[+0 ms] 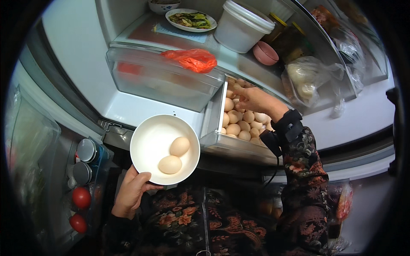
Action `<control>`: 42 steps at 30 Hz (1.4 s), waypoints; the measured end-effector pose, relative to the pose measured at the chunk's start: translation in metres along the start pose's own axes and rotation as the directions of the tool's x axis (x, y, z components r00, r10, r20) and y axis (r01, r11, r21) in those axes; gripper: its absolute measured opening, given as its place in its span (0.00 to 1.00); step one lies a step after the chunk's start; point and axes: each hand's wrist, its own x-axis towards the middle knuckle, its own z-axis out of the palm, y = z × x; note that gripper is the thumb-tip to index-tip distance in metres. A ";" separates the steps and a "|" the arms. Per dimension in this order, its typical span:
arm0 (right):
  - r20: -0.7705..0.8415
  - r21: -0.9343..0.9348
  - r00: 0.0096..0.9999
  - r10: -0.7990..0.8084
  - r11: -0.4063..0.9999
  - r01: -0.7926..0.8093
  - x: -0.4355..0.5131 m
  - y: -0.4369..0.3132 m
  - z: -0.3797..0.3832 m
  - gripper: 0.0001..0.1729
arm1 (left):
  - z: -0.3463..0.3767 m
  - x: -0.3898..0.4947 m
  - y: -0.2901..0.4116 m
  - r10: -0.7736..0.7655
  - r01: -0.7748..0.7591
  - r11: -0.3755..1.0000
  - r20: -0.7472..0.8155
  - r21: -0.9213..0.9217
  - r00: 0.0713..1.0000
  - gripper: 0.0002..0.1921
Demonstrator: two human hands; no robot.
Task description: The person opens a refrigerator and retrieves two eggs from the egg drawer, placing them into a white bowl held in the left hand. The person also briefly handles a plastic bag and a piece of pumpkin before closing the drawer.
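A white bowl (pixel 148 136) is tilted slightly towards me, gripped at its near rim by my left hand (pixel 133 193), thumb over the edge. Inside it lie two pale brown eggs, one egg (pixel 179 146) just behind the other egg (pixel 170 164). To the right, a clear refrigerator drawer (pixel 212 118) is pulled out and filled with several brown eggs (pixel 245 125). My right hand (pixel 258 101) reaches over them towards the drawer's back left corner. Its fingertips are among the eggs there; whether they grip one is hard to see. A black strap circles that wrist.
Beside the egg drawer is another clear drawer (pixel 166 81) with a red plastic bag (pixel 195 60) over its front. The glass shelf above holds a plate of vegetables (pixel 191 20), a lidded white tub (pixel 238 30) and a pink bowl (pixel 266 53). Tomatoes (pixel 81 197) and jars (pixel 86 150) fill the left door rack.
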 end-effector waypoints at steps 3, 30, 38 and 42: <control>0.028 -0.010 1.000 0.011 1.000 -0.010 -0.002 -0.005 -0.006 0.17 | 0.000 0.001 0.000 0.006 -0.006 1.000 -0.006 0.006 1.000 0.24; -0.130 0.768 0.985 0.115 0.640 0.026 -0.178 -0.090 0.069 0.15 | -0.003 0.019 0.007 0.011 -0.008 0.998 -0.043 0.061 0.999 0.22; -0.369 0.782 0.801 0.472 0.624 -0.008 -0.203 -0.064 0.060 0.10 | 0.005 0.024 0.009 0.028 -0.024 0.999 -0.073 0.045 0.997 0.22; -0.511 0.632 0.624 0.591 0.750 -0.193 -0.201 -0.035 0.053 0.11 | 0.003 0.026 0.006 0.013 -0.011 1.000 -0.065 0.021 0.998 0.21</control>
